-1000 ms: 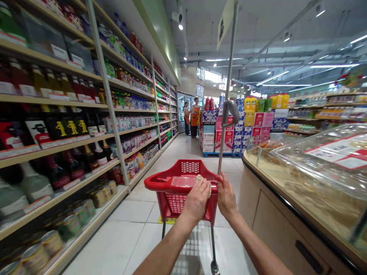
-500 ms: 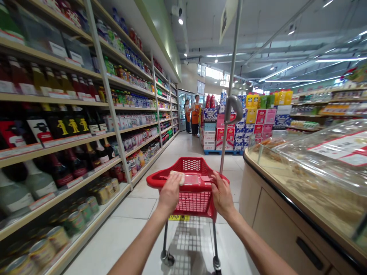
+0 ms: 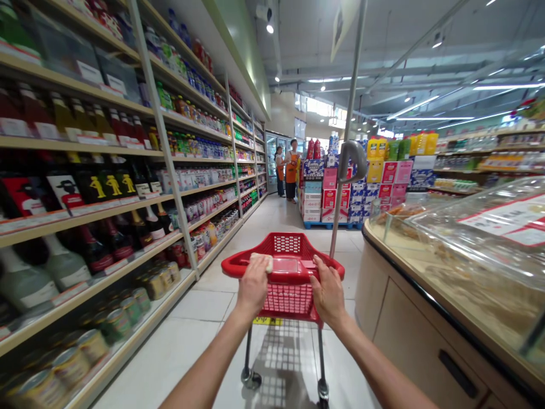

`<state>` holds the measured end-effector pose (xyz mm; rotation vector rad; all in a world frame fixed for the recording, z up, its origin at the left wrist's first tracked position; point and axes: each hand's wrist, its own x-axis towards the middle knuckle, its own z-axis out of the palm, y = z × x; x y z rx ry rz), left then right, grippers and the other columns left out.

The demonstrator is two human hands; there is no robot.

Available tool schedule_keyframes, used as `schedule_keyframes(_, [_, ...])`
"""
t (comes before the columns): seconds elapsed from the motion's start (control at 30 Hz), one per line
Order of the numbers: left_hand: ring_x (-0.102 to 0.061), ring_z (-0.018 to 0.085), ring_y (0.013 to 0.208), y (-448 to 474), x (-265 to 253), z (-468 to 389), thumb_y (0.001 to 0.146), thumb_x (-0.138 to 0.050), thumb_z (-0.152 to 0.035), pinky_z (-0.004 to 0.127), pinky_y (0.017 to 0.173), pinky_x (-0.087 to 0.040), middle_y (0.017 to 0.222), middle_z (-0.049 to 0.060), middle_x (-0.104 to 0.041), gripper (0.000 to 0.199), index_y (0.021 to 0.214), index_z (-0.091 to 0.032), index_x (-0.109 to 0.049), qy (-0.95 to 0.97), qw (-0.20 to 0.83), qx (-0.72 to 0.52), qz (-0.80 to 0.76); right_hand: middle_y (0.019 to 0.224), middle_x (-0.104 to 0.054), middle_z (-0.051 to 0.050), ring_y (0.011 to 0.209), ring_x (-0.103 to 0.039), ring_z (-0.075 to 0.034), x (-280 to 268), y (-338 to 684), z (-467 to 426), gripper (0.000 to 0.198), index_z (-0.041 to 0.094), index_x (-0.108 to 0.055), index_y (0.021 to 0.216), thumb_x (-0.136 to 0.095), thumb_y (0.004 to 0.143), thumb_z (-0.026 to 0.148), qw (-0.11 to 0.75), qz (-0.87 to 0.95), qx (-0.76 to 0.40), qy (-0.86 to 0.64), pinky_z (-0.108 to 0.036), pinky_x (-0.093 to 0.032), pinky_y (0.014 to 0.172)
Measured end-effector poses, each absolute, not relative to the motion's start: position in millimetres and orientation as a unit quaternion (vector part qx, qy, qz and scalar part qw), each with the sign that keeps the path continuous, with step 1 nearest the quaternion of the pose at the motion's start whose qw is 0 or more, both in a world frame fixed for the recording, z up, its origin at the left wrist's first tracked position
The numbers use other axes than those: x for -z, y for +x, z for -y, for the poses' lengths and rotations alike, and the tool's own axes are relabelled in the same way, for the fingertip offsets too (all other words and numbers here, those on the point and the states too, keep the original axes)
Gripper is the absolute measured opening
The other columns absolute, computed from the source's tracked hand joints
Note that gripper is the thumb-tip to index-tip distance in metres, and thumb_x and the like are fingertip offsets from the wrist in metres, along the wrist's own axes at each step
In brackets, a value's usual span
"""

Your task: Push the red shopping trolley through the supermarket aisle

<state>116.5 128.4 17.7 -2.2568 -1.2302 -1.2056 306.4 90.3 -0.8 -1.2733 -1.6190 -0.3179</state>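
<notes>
In front of me stands a red plastic shopping cart [image 3: 289, 304] with a mesh basket and grey legs on casters. My left hand [image 3: 254, 284] lies on the left half of its handle, with the fingers bent over a white wiping cloth [image 3: 268, 263] that looks folded and presses against the red bar. My right hand [image 3: 327, 289] grips the handle's right side, the thumb on the near face and the fingers over the top. A grey metal pole [image 3: 347, 108] with a grey hooked grip [image 3: 352, 161] rises by the cart's right side.
Shelves [image 3: 170, 153] of bottles and cans line the left. A wooden counter [image 3: 409, 335] with clear covers [image 3: 481, 227] bounds the right. Stacked drink cartons [image 3: 323, 196] stand ahead, and two people in orange aprons [image 3: 291, 170] are beyond. Tiled floor [image 3: 276, 218] runs between.
The view has shifted slightly, with the cart and pole a little further right in the picture. Against the handle, my left hand and the cloth have slid slightly left. The right hand keeps its hold.
</notes>
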Motion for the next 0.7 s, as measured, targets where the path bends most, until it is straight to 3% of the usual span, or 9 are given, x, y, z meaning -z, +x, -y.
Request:
schedule_keyframes(0.13, [-0.042,0.018,0.117,148,-12,-117,0.078,-0.033,-0.008,0.040,0.098,-0.039,0.120,0.009,-0.054,0.042,0.117,-0.014,-0.046,-0.855,0.164,0.377,0.317,0.118,-0.053,-0.009,0.105,-0.048,-0.021,2,306,-90,0.044,0.019,-0.031,0.129,-0.031,0.086,0.030,0.510,0.668,0.132,-0.526,-0.044,-0.036,0.091])
schedule_keyframes(0.23, [-0.044,0.018,0.116,126,-9,-123,0.077,-0.032,-0.006,0.042,0.098,-0.039,0.117,0.009,-0.056,0.043,0.117,-0.014,-0.047,-0.830,0.179,0.397,0.348,0.116,-0.053,-0.009,0.102,-0.050,-0.021,2,309,-89,0.045,0.019,-0.031,0.129,-0.032,0.086,0.030,0.512,0.669,0.119,-0.526,-0.041,-0.041,0.086])
schedule_keyframes(0.37, [-0.045,0.020,0.114,97,-8,-130,0.077,-0.032,-0.007,0.043,0.096,-0.041,0.115,0.010,-0.057,0.042,0.114,-0.014,-0.050,-0.764,0.175,0.446,0.433,0.120,-0.052,-0.009,0.108,-0.047,-0.022,5,304,-89,0.042,0.019,-0.033,0.128,-0.031,0.087,0.030,0.494,0.678,0.146,-0.524,-0.047,-0.033,0.094])
schedule_keyframes(0.53, [-0.037,0.017,0.121,129,-9,-121,0.079,-0.034,-0.010,0.039,0.098,-0.039,0.123,0.008,-0.051,0.042,0.120,-0.016,-0.044,-0.860,0.148,0.385,0.302,0.121,-0.051,-0.009,0.109,-0.047,-0.021,8,305,-90,0.042,0.019,-0.032,0.127,-0.032,0.087,0.029,0.484,0.692,0.166,-0.510,-0.047,-0.032,0.094])
schedule_keyframes(0.7, [-0.047,0.019,0.113,115,-18,-132,0.076,-0.032,-0.007,0.044,0.097,-0.039,0.115,0.010,-0.057,0.041,0.113,-0.014,-0.051,-0.780,0.129,0.433,0.434,0.122,-0.050,-0.009,0.109,-0.047,-0.021,8,309,-90,0.042,0.020,-0.031,0.128,-0.032,0.087,0.029,0.483,0.694,0.153,-0.512,-0.046,-0.032,0.095])
